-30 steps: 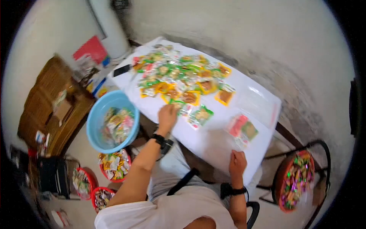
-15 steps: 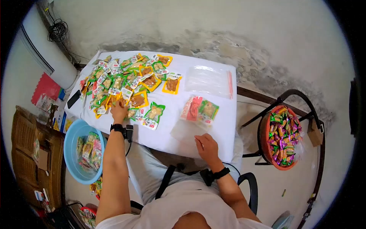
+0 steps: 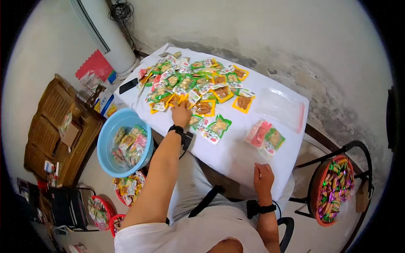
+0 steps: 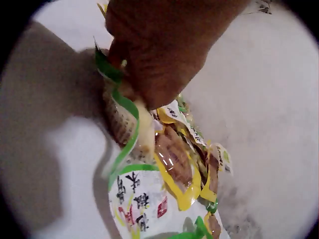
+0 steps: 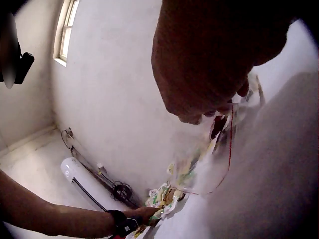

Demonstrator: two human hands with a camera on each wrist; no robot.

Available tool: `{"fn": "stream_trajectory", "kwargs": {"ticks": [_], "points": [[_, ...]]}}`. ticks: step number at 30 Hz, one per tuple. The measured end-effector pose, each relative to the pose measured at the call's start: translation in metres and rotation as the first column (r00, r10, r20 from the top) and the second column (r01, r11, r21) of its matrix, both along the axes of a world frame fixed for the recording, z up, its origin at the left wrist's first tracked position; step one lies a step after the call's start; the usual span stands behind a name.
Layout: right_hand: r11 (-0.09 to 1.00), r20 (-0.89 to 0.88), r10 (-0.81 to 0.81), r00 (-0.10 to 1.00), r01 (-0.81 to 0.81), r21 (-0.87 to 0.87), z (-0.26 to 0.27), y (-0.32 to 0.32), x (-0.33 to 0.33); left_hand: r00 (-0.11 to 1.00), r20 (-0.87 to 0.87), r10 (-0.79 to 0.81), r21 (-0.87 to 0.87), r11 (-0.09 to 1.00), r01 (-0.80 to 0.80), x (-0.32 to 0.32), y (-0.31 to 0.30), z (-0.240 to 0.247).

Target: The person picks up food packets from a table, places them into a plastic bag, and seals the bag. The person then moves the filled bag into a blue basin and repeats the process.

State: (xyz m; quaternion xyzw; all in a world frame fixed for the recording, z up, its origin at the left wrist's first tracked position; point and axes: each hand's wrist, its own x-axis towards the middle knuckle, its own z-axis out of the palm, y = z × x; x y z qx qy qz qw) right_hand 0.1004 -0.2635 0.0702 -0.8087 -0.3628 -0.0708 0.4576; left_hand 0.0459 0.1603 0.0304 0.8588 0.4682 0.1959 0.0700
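On the white-covered table lies a heap of snack packets (image 3: 185, 82) with green or yellow borders. My left hand (image 3: 181, 114) reaches into the heap's near edge, its fingertips among yellow-bordered packets. In the left wrist view, a green-edged packet (image 4: 122, 119) stands tilted beside that hand (image 4: 159, 50), which hides the fingertips; I cannot tell whether they grip anything. At the near table edge my right hand (image 3: 263, 179) pinches the mouth of a clear plastic bag (image 3: 244, 158). Inside the bag's far end lie a red packet (image 3: 259, 133) and a green-bordered packet (image 3: 275, 139).
Flat clear bags (image 3: 278, 105) with a red strip lie on the table's right. A phone (image 3: 128, 85) sits at the left edge. Below stand a blue basin (image 3: 102, 145) of filled bags and red baskets (image 3: 110, 206). A red basket (image 3: 314, 198) of wrapped sweets stands at the right.
The head view has swung back and forth. My left hand has shifted from beside the near green-bordered packets to the yellow-bordered ones. The right hand stays at the bag.
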Motion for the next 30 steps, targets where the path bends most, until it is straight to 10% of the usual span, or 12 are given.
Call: {"fn": "stream_trajectory", "kwargs": {"ticks": [8, 30], "points": [[0.997, -0.027, -0.008, 1.0, 0.005, -0.076, 0.005, -0.004, -0.001, 0.916, 0.301, -0.265, -0.162, 0.932, 0.323, -0.038, 0.002, 0.011], [0.995, 0.016, 0.006, 1.0, -0.005, -0.096, -0.008, 0.007, -0.001, 0.842, 0.484, -0.239, -0.184, 0.913, 0.364, -0.053, -0.054, -0.001]]}}
